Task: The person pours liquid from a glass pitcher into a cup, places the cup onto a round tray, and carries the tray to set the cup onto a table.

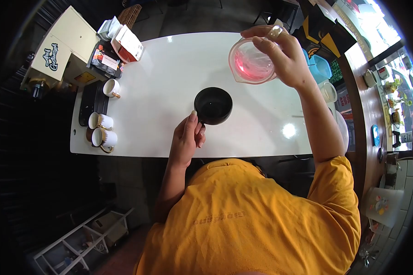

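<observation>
A black cup [213, 105] stands on the white table [170, 68], near its front edge. My left hand [187, 137] grips the cup's handle at its near left side. My right hand [284, 55] holds a clear plastic jug [251, 63] with pink liquid inside, raised above the table to the right of and beyond the cup. The jug is tilted, its mouth facing me.
Three white mugs with gold handles [103, 129] stand by a black tray [92, 101] at the table's left end. Red-and-white packets [126, 43] lie at the far left corner. A cream machine [62, 46] stands left of the table. A wooden counter [360, 101] runs along the right.
</observation>
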A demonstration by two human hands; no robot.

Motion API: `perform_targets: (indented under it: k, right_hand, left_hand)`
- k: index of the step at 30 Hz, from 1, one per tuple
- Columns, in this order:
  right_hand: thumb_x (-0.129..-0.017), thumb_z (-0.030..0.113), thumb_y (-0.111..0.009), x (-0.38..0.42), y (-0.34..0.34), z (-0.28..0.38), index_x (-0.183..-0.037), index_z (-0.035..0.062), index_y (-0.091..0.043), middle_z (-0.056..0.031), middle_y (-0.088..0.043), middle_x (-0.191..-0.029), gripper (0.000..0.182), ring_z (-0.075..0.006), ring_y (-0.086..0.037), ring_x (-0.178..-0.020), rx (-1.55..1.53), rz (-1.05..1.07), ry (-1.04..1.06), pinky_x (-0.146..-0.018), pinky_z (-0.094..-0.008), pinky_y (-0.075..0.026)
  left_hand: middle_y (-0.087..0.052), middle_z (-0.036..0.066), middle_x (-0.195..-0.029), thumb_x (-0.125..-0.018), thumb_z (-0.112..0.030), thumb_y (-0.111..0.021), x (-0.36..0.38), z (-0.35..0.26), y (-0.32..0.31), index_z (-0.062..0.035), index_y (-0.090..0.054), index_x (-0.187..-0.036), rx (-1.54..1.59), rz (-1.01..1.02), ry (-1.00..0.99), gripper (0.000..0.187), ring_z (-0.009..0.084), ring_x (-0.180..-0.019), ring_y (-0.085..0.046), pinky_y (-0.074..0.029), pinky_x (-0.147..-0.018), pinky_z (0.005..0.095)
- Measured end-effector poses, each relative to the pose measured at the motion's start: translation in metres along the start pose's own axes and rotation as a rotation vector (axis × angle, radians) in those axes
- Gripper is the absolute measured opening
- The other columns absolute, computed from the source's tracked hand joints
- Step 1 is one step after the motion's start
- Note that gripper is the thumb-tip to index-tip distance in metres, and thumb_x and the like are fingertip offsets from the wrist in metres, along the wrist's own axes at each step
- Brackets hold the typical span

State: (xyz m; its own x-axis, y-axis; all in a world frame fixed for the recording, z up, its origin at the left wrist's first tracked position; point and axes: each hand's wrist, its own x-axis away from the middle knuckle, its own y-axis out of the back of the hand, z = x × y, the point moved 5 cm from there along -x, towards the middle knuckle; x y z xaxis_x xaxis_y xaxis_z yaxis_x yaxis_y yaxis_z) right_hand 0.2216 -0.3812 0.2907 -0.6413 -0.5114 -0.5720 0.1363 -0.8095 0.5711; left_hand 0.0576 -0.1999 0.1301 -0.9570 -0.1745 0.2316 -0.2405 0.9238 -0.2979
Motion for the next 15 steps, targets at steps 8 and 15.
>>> perform_targets:
  k: [8,15]
  right_hand:
    - [-0.085,0.026,-0.055,-0.011,-0.009,0.024,-0.096,0.0026,-0.071,-0.0125,-0.069,-0.099,0.03,-0.0248,-0.063,-0.091,0.147,0.046,0.151,-0.089,-0.0372,-0.045]
    - [-0.087,0.026,-0.057,-0.015,-0.016,0.036,-0.097,0.0026,-0.071,-0.0122,-0.069,-0.103,0.029,-0.0242,-0.06,-0.093,0.231,0.118,0.303,-0.09,-0.0372,-0.043]
  left_hand:
    - [-0.032,-0.003,-0.062,-0.1,-0.039,-0.043,0.005,0.0,-0.007,-0.0111,-0.037,-0.069,0.06,0.036,0.003,0.042,0.0081,-0.052,-0.036,-0.033,-0.046,0.023]
    - [-0.043,0.0,-0.064,-0.098,-0.046,-0.041,0.002,0.003,-0.006,-0.0131,-0.037,-0.068,0.008,0.03,0.009,0.044,0.0095,-0.049,-0.041,-0.031,-0.047,0.0226]
